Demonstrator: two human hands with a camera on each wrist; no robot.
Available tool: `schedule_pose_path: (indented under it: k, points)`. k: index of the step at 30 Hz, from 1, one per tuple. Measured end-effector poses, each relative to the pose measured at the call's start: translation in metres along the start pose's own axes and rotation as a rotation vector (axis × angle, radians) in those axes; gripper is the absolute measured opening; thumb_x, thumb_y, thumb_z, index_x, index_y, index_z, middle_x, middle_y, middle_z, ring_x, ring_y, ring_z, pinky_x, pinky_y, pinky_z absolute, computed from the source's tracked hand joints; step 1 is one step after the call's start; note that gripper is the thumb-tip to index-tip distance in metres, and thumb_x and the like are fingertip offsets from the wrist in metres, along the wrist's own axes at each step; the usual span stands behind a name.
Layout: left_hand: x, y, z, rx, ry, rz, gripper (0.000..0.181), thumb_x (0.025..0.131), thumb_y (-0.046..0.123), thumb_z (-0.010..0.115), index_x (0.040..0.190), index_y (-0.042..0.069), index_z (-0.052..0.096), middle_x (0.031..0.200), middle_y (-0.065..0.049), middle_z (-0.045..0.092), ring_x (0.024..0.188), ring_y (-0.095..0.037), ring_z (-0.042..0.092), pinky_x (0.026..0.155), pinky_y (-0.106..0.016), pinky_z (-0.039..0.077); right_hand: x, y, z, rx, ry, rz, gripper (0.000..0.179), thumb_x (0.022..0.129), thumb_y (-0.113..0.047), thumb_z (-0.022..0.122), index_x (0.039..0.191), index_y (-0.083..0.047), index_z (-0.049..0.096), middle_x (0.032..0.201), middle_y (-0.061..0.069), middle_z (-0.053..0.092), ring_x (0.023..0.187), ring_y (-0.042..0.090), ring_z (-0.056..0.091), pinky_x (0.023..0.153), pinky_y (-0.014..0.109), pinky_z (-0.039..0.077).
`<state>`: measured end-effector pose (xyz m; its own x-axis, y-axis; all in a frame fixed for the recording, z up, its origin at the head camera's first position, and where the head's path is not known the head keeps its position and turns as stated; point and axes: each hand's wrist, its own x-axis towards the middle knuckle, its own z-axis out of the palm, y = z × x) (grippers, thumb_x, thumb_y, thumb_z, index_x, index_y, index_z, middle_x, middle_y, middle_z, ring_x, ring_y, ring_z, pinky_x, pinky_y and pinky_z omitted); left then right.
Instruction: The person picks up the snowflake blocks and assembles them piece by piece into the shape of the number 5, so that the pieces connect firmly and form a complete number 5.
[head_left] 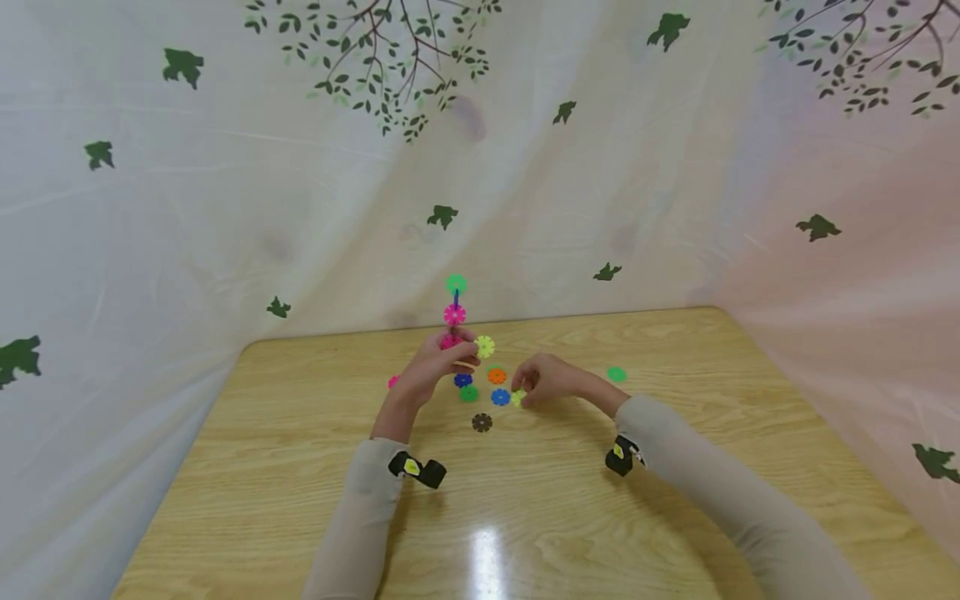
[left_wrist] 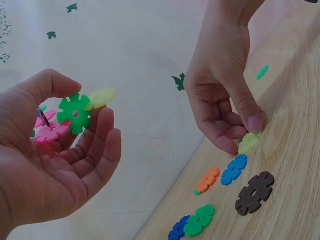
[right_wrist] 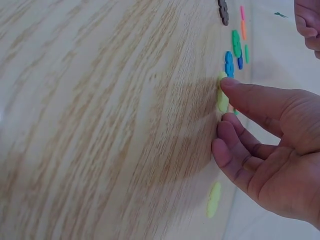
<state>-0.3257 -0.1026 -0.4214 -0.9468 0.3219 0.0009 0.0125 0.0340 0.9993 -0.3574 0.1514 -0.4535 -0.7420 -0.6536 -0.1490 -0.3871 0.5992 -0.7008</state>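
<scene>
My head feed shows the left hand curled round a flower-disc chain, long axis upright, green end uppermost. Only the left-wrist view reveals a green disc under its thumb; there I count one brown disc, one orange disc, two blue discs. In my right-wrist view, the right hand pinches a yellow disc at the table.

Yellow disc partly covered by right hand; in head view, pink disc partly hidden by left hand; green disc mostly covered by orange disc.
</scene>
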Motion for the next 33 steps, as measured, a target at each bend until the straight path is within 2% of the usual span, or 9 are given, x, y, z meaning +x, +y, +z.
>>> schedule_pose_path:
  k: [10,16,22,26,29,33]
  points:
    - [0.000,0.000,0.000,-0.008,0.000,0.006,0.014,0.101,0.012,0.060,0.112,0.004,0.056,0.094,-0.002,0.065,0.088,-0.015,0.067,0.085,-0.029,0.060,0.000,0.002,-0.003,0.014,-0.043,-0.008,0.020,0.079,0.003,0.080,0.094,0.002,0.069,0.084,0.008,0.063,0.075,0.011,0.053,0.068,0.023,0.047]
    - [0.001,0.000,0.000,-0.029,-0.011,0.007,0.017,0.100,0.010,0.063,0.114,0.004,0.056,0.095,-0.002,0.065,0.087,-0.015,0.067,0.084,-0.027,0.059,-0.005,0.004,-0.009,0.089,-0.050,0.021,0.019,0.081,0.003,0.079,0.096,0.002,0.068,0.084,0.005,0.064,0.076,0.012,0.056,0.068,0.023,0.049]
    - [0.002,-0.001,0.000,-0.032,-0.020,0.019,0.021,0.101,0.012,0.063,0.118,0.003,0.056,0.098,-0.005,0.065,0.087,-0.015,0.067,0.086,-0.027,0.059,-0.007,0.009,-0.012,0.158,-0.027,0.010,0.015,0.086,0.000,0.077,0.099,0.001,0.071,0.081,0.004,0.067,0.072,0.012,0.058,0.065,0.025,0.053]
    - [0.003,-0.003,0.000,-0.043,-0.011,0.025,0.020,0.101,0.012,0.063,0.117,0.003,0.057,0.097,-0.006,0.065,0.087,-0.017,0.067,0.086,-0.028,0.059,-0.009,0.008,-0.016,0.169,0.002,-0.004,0.017,0.090,-0.004,0.074,0.107,-0.001,0.073,0.086,0.005,0.071,0.074,0.020,0.064,0.068,0.034,0.057]
    - [0.003,-0.002,0.002,-0.048,-0.001,0.023,0.019,0.100,0.012,0.064,0.117,0.005,0.058,0.095,-0.006,0.065,0.086,-0.018,0.067,0.087,-0.029,0.059,-0.010,0.004,-0.019,0.191,0.055,-0.025,0.020,0.093,-0.008,0.073,0.112,-0.001,0.073,0.092,0.006,0.074,0.080,0.024,0.067,0.072,0.040,0.058]
    - [0.002,0.001,0.004,-0.048,0.004,0.026,0.020,0.100,0.015,0.065,0.117,0.006,0.058,0.090,-0.002,0.064,0.086,-0.022,0.066,0.088,-0.029,0.059,-0.012,-0.006,-0.024,0.255,0.156,-0.054,0.022,0.095,-0.010,0.072,0.114,0.001,0.071,0.100,0.009,0.074,0.083,0.021,0.067,0.078,0.047,0.058]
